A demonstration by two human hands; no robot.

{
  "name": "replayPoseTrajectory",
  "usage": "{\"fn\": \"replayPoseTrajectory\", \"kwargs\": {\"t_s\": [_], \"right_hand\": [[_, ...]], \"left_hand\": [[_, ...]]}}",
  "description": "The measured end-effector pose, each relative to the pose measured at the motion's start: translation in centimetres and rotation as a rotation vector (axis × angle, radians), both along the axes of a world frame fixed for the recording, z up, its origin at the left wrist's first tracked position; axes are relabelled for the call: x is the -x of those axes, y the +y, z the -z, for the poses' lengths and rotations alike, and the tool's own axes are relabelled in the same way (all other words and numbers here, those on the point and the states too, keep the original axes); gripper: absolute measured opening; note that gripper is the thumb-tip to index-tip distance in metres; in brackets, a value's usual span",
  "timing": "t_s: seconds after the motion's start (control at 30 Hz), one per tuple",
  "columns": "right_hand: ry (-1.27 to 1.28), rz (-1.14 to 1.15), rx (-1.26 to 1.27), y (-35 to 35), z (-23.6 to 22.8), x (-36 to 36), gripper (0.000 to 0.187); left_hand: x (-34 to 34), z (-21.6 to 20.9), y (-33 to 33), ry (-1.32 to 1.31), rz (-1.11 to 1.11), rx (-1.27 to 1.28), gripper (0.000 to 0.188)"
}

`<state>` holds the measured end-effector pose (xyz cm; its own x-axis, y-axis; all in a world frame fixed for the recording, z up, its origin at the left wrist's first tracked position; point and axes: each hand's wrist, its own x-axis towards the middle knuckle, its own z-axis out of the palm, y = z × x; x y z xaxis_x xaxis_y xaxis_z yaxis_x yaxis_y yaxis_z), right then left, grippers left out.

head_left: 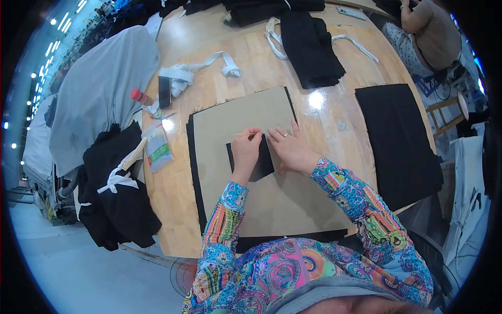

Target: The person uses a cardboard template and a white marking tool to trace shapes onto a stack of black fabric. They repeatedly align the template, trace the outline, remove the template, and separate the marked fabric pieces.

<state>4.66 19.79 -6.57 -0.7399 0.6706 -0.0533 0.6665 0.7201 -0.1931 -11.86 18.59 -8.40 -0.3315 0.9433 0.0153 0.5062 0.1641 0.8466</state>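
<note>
A beige fabric panel point(272, 204) with frayed edges lies on a slightly larger black fabric piece point(194, 178), which shows along its left and lower borders. Near the middle of the panel is a small black four-sided piece point(260, 166). My left hand point(247, 150) is closed in a pinch at the upper part of this black piece; whatever sits between the fingertips is too small to make out. Close beside it, my right hand point(293, 149) rests on the beige panel with fingers stretched, their tips by the black piece's upper right corner. A ring shows on one finger.
Left on the wooden table point(162, 220) are a phone point(164, 92), a red-capped bottle point(140, 96), white strips point(180, 73) and a plastic packet point(158, 148). Black fabric stacks point(400, 141) lie right and beyond point(308, 47). Tied black bundles point(117, 193) hang left. A person point(434, 31) sits far right.
</note>
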Motion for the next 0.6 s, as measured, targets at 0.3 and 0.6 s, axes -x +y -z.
{"fn": "replayPoseTrajectory", "kwargs": {"t_s": [0.3,0.6], "right_hand": [[-0.012,0.006,0.009,0.0,-0.3,0.1,0.095],[-0.036,-0.003,0.003,0.0,-0.3,0.0,0.100]], "left_hand": [[-0.3,-0.1,0.0,0.129,0.037,-0.007,0.021],[1.5,-1.3,-1.8,-0.220,-0.114,-0.062,0.014]]}}
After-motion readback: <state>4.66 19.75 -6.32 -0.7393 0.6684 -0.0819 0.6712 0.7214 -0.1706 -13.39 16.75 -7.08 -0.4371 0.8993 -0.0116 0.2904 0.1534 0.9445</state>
